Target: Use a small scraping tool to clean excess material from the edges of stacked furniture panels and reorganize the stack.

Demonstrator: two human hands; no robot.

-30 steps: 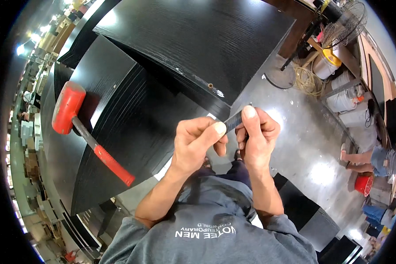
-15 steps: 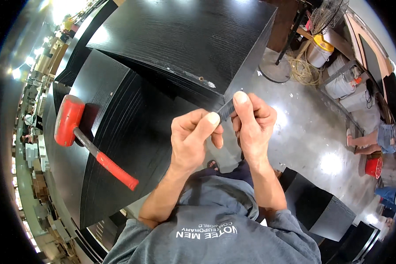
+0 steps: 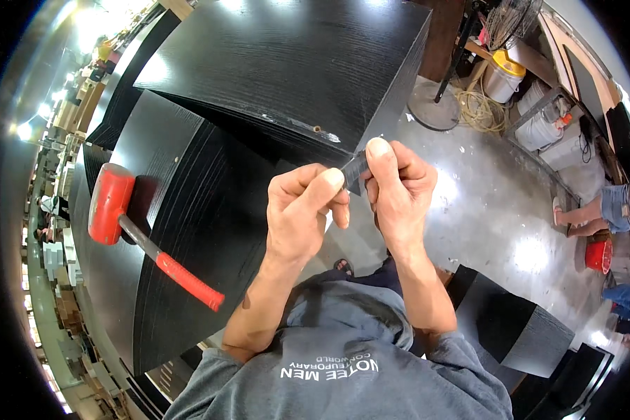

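Observation:
My left hand [image 3: 304,213] and my right hand [image 3: 397,183] are raised together and pinch a small dark flat piece [image 3: 355,170] between thumbs and fingers. Much of the piece is hidden by my fingers. Just beyond it lies the edge of a large black wood-grain panel [image 3: 294,63], with a small hole and a scuffed spot on that edge. To my left, a red rubber mallet [image 3: 110,203] with a red-gripped handle rests on a second black panel [image 3: 189,231].
Grey concrete floor [image 3: 497,217] spreads to the right, with a fan stand, coiled rope, buckets and a red pail. A person's legs show at the far right. More black panels [image 3: 518,329] lie low right. Shelving lines the left rim.
Both hands with the dark piece have shifted up and closer to the large panel's edge. The view has tilted slightly. The mallet has not moved.

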